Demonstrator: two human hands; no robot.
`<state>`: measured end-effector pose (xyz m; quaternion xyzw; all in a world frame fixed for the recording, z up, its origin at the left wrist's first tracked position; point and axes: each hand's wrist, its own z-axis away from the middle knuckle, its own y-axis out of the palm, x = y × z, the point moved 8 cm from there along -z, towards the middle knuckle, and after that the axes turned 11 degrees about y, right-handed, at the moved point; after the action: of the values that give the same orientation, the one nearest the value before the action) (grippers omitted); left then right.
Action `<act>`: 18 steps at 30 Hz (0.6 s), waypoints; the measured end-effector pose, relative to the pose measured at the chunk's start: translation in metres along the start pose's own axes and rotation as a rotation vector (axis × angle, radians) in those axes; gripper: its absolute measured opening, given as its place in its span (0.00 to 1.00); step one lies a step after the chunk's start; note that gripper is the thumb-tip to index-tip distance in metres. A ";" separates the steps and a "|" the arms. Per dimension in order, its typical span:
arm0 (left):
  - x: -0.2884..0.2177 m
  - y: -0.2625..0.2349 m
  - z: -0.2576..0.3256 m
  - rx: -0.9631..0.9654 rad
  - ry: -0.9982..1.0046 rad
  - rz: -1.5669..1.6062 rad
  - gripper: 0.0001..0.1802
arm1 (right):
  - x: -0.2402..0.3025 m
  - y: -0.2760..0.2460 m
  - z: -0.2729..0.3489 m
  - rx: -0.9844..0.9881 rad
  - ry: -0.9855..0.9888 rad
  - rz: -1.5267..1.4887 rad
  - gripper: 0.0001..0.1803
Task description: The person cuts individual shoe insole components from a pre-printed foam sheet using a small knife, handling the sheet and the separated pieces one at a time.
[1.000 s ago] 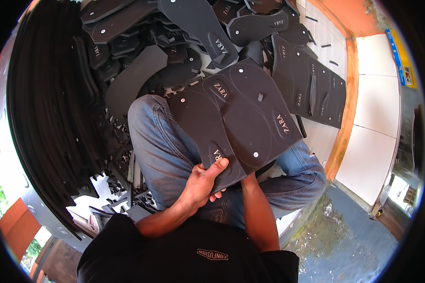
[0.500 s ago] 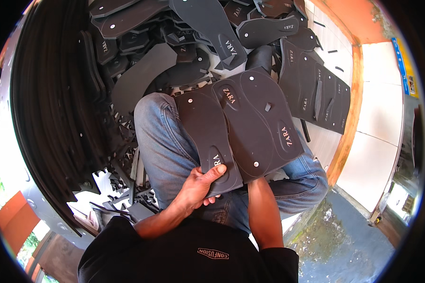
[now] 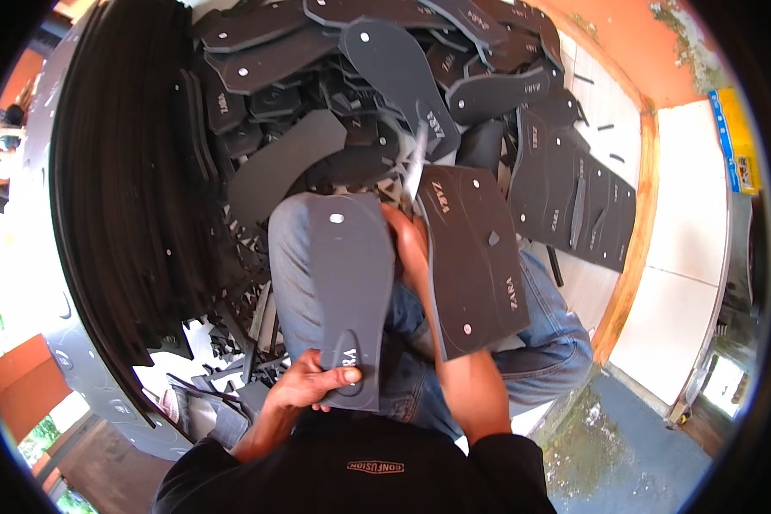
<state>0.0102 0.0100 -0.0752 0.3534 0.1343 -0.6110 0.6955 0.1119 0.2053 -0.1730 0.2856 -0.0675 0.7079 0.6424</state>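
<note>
My left hand (image 3: 313, 381) pinches the heel end of a dark foam sole (image 3: 349, 283), thumb on top. That sole is separate and lies over my left thigh. Beside it, a dark foam sheet (image 3: 467, 257) with sole outlines rests across my right forearm and leg. My right hand (image 3: 405, 244) comes out past the sheet's left edge, closed, its palm partly hidden by the sheet. A blurred, pale knife blade (image 3: 415, 164) sticks up from it; the handle cannot be seen. A small foam scrap (image 3: 493, 237) lies on the sheet.
Cut soles (image 3: 394, 77) lie piled ahead of me. A tall stack of dark sheets (image 3: 120, 188) stands at left, with foam offcuts (image 3: 244, 330) beside it. Another marked sheet (image 3: 574, 188) lies at right by a wooden edging (image 3: 630, 248).
The sole in my left hand has come apart from the sheet and moved left and nearer me. My right hand, earlier hidden under the sheet, now shows beyond its edge with the blade.
</note>
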 end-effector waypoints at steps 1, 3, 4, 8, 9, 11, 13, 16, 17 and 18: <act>-0.004 -0.009 0.002 -0.054 0.052 -0.007 0.21 | 0.000 0.012 0.026 0.076 -0.088 -0.182 0.21; -0.004 -0.012 0.007 0.021 0.006 -0.156 0.22 | 0.004 0.028 0.077 0.018 -0.335 -0.264 0.22; -0.003 -0.012 0.004 0.145 0.113 -0.228 0.22 | 0.004 0.031 0.105 -0.089 -0.447 -0.245 0.16; -0.070 -0.008 -0.020 -0.022 0.517 0.096 0.27 | -0.022 0.024 0.154 -0.111 -0.352 -0.192 0.09; -0.072 -0.017 -0.036 -0.166 0.462 0.341 0.25 | -0.031 0.016 0.160 -0.103 -0.341 -0.130 0.09; -0.097 -0.008 -0.064 -0.111 0.424 0.243 0.17 | -0.038 0.000 0.175 -0.116 -0.333 -0.034 0.10; -0.085 0.012 -0.076 -0.077 0.333 0.169 0.16 | -0.048 -0.026 0.193 -0.173 -0.338 -0.054 0.12; -0.085 0.027 -0.075 -0.107 0.276 0.194 0.16 | -0.047 -0.074 0.213 -0.457 -0.468 0.523 0.20; -0.084 0.029 -0.073 -0.131 0.257 0.177 0.16 | -0.050 -0.082 0.217 -0.540 -0.438 0.710 0.22; -0.089 0.039 -0.073 -0.046 0.258 0.168 0.23 | -0.054 -0.087 0.219 -0.545 -0.412 0.739 0.22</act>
<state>0.0454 0.1255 -0.0599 0.4229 0.2067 -0.4968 0.7291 0.2642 0.0710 -0.0420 0.1983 -0.4718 0.7738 0.3732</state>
